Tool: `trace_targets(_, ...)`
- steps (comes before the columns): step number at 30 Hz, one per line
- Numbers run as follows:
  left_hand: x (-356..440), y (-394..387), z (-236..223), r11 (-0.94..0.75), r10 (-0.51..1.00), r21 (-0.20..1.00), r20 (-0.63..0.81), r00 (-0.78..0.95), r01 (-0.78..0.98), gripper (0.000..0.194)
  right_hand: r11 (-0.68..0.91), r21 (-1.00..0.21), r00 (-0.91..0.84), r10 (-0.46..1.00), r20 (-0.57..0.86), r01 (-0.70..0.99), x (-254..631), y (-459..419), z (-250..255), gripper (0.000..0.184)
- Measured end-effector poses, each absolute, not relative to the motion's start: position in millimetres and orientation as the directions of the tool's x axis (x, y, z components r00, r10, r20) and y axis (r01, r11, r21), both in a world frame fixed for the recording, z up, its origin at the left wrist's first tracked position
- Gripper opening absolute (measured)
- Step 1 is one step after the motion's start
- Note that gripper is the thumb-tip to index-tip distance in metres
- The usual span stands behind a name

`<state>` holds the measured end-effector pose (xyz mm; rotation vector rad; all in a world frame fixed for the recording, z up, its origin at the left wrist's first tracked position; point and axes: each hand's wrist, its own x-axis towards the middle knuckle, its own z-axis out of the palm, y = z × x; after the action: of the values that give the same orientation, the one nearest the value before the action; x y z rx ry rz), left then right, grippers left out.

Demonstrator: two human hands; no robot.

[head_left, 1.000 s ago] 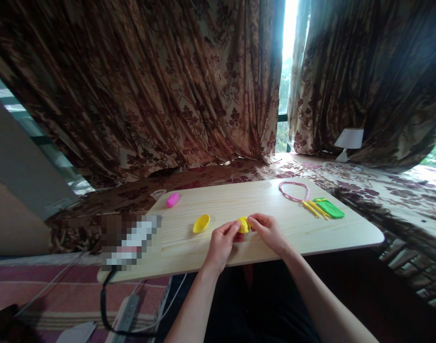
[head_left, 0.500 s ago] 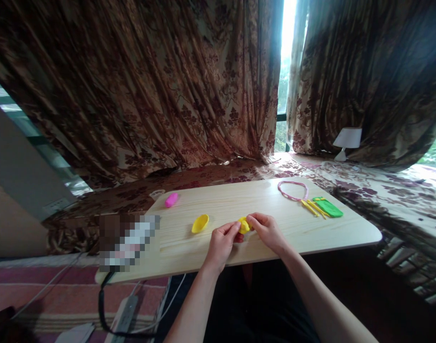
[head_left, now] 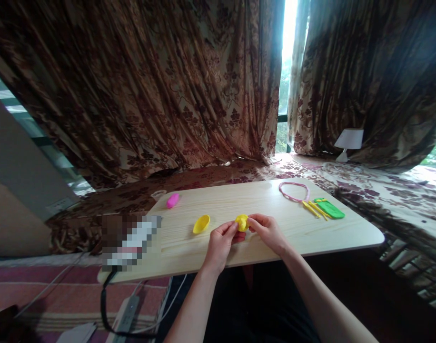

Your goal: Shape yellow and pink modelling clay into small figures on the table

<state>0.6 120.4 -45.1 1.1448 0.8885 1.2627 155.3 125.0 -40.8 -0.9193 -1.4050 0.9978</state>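
Note:
A small lump of yellow modelling clay [head_left: 242,222] is pinched between my two hands above the near part of the table [head_left: 182,252]. My left hand [head_left: 221,243] grips its left side with thumb and fingers, and my right hand [head_left: 268,232] holds its right edge between thumb and forefinger. Left of my hands lies a shallow yellow boat-shaped piece [head_left: 201,224]. Farther back to the left is a pink clay-like roll [head_left: 173,200]. At the right rest thin yellow sticks or tools [head_left: 312,209] beside a flat green piece [head_left: 330,208].
A pink braided loop [head_left: 294,191] lies at the back right of the table. A blurred-out object [head_left: 132,243] covers the left end, with a black cable [head_left: 104,305] hanging below. A white lamp [head_left: 349,139] stands on the ledge behind, before patterned curtains [head_left: 150,85].
The yellow clay has turned slightly between my fingers, and more of its face shows now. The view has shifted a little; the things on the table stay where they were.

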Motion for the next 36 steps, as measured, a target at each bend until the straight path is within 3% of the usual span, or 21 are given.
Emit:
trace_targets(19, 1.2, 122.6, -43.6, -0.026, 0.997, 0.939, 0.047, 0.055, -0.342, 0.030, 0.360, -0.932, -0.085, 0.931, 0.356, 0.042, 155.6, 125.5, -43.1, 0.027)
trace_targets(36, 4.3, 120.1, -43.6, -0.045, 0.996, 0.962, 0.065, 0.064, -0.270, 0.032, 0.373, -0.924, -0.066, 0.927, 0.368, 0.081, 154.8, 125.1, -44.1, 0.030)
